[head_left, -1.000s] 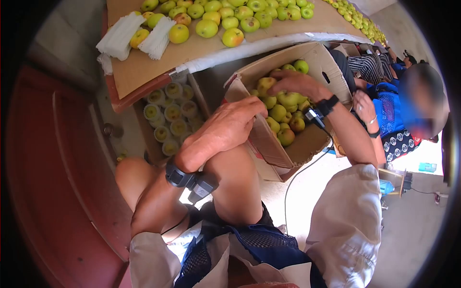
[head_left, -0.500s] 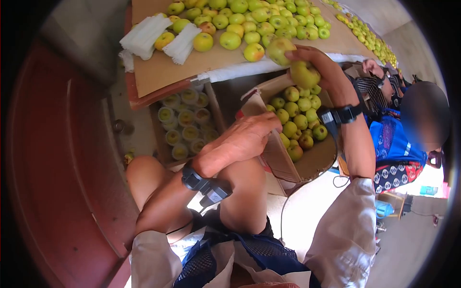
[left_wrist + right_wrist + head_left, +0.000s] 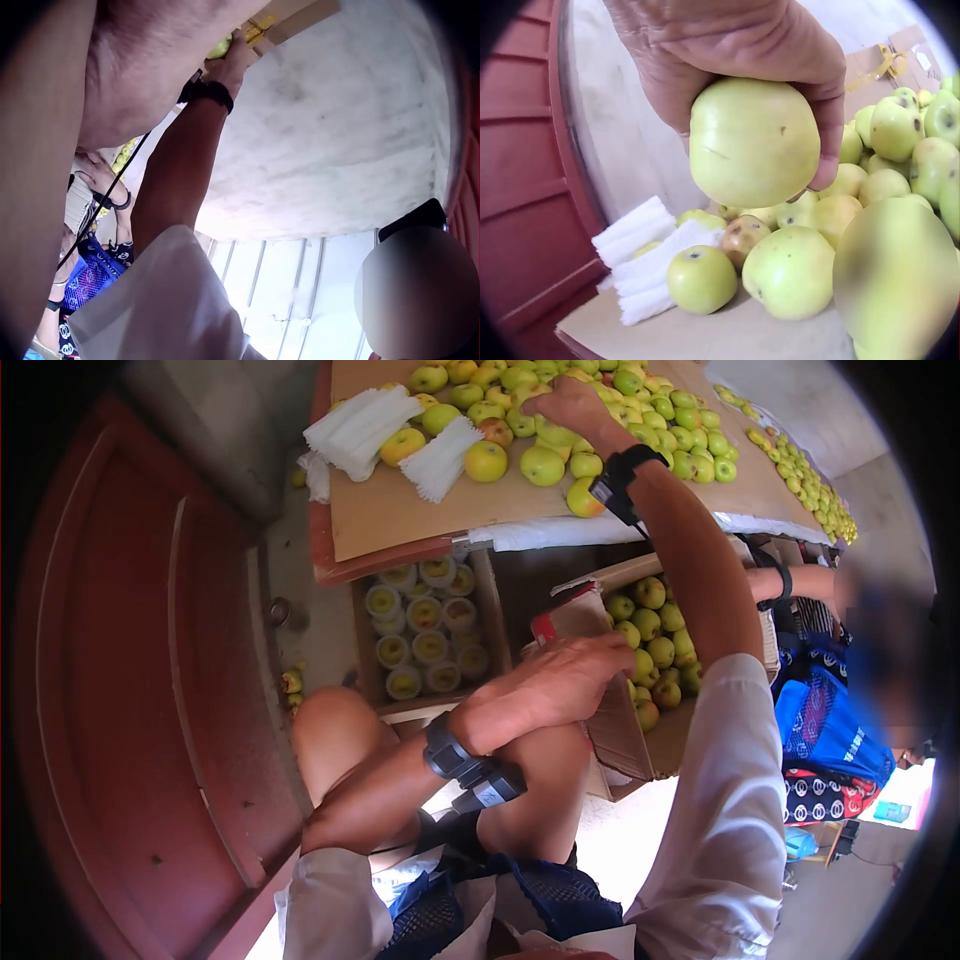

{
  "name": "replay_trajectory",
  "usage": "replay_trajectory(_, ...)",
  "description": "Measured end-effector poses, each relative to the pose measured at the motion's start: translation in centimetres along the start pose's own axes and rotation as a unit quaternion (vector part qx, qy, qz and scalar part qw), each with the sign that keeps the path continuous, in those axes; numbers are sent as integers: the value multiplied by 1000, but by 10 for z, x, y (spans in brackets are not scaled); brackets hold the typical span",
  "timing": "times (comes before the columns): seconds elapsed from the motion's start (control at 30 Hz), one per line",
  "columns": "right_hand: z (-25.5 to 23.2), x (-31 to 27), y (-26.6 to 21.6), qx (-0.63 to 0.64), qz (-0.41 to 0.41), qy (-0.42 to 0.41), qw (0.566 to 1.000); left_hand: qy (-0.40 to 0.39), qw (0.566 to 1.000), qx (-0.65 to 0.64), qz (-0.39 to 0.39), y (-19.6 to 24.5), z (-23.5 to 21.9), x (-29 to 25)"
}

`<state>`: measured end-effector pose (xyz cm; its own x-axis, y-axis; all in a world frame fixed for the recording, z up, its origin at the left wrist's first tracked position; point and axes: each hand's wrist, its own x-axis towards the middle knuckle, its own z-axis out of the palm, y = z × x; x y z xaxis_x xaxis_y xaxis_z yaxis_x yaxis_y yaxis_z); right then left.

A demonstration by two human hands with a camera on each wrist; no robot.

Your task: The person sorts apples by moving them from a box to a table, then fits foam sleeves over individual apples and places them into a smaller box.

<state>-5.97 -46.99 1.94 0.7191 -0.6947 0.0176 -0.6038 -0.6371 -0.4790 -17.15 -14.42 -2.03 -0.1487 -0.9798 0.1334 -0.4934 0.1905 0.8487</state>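
Note:
My right hand [image 3: 568, 408] is over the apple pile [image 3: 690, 435] on the cardboard-covered table. In the right wrist view its thumb and fingers grip a yellow-green apple [image 3: 754, 146] with a small dark spot, just above other apples. Part of a green apple [image 3: 220, 49] shows beside that hand in the left wrist view. My left hand [image 3: 560, 680] holds the near edge of an open cardboard box [image 3: 625, 735], fingers curled at the rim, their tips hidden. Inside that box lie several green and reddish apples [image 3: 655, 650].
White foam nets [image 3: 362, 430] lie at the table's left end. Below the table, a second box [image 3: 368, 660] holds apples in foam nets [image 3: 430, 648]. Another person [image 3: 825, 720] sits at the right. A red door [image 3: 150, 660] stands at the left.
My right hand has lifted out of the box with two apples and moved up and left over the table pile. The left hand has stayed at the box edge while the head view shifted.

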Motion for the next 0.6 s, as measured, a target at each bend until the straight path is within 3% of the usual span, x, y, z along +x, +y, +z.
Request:
replay_trajectory(0.1,31,36,10,-9,-49,84,995,12,1000,-7,9,-5,1,0)
replay_trajectory(0.13,36,44,15,-34,-78,67,994,15,1000,-10,14,-5,1,-1)
replay_trajectory(0.23,49,48,26,53,-46,121,990,10,1000,-10,18,-6,-2,-3)
replay_trajectory(0.37,41,42,35,-5,-80,106,991,8,1000,-9,9,-1,-5,-2)
replay_trajectory(0.43,31,22,25,-28,-62,92,993,3,1000,-17,7,-1,-7,-1)
replay_trajectory(0.53,12,-13,22,-65,-136,198,968,7,1000,5,29,-10,-2,0)
replay_trajectory(0.6,-24,-66,8,33,-83,116,989,13,998,29,48,-14,4,0)
